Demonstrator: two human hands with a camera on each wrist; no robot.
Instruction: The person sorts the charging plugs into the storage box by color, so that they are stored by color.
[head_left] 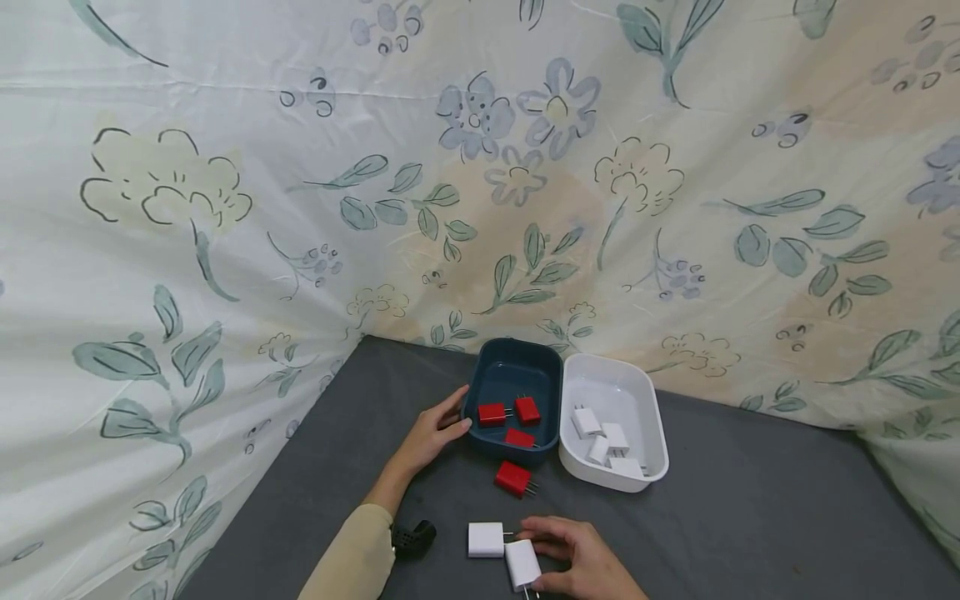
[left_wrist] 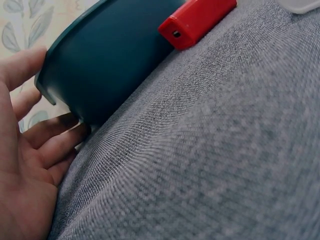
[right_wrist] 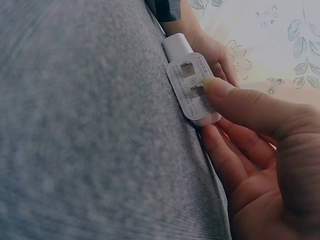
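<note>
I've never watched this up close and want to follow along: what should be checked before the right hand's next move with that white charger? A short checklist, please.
1. Right hand on the nearest white charger: ok, thumb and fingers touch it.
2. Firm grip: cannot tell, pressure doesn't show.
3. Room in the white box: ok, bare floor shows beside its white chargers.
4. Colours apart: ok, only red chargers show in the blue box.
5. Left hand at the blue box: ok, touching its side.
6. Table finished: not ok, another white charger and a loose red charger lie there.
</note>
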